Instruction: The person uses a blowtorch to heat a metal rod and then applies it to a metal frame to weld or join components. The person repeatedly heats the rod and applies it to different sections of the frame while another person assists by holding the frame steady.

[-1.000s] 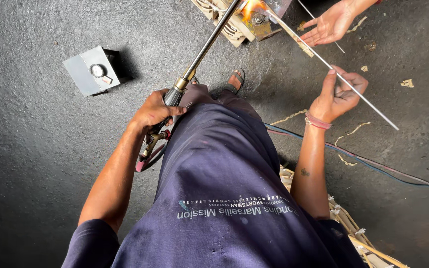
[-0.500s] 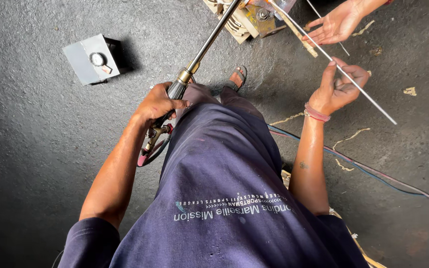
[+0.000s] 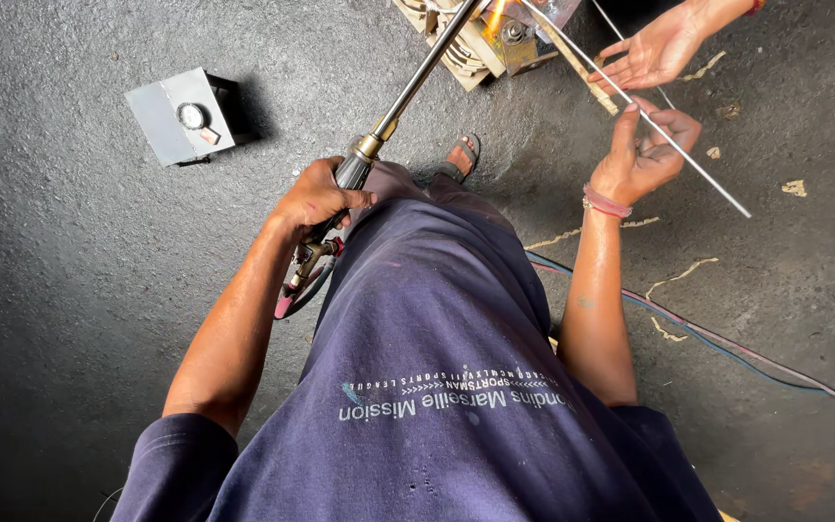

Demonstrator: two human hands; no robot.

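Dark floor [image 3: 79, 290], torch [image 3: 408, 92] in left hand [image 3: 316, 198]

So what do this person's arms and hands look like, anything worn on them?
Both arms are bare from the short sleeves of a dark navy T-shirt down. The right hand has a pinkish-red band around its wrist. The left hand wears nothing: no glove, ring or watch shows on either hand.

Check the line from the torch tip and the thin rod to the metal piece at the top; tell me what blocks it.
Nothing visible blocks it. The left hand grips the torch, whose tube runs straight to the metal piece. The right hand holds the thin rod, angled toward it. Another person's hand sits beside the rod, close but not across.
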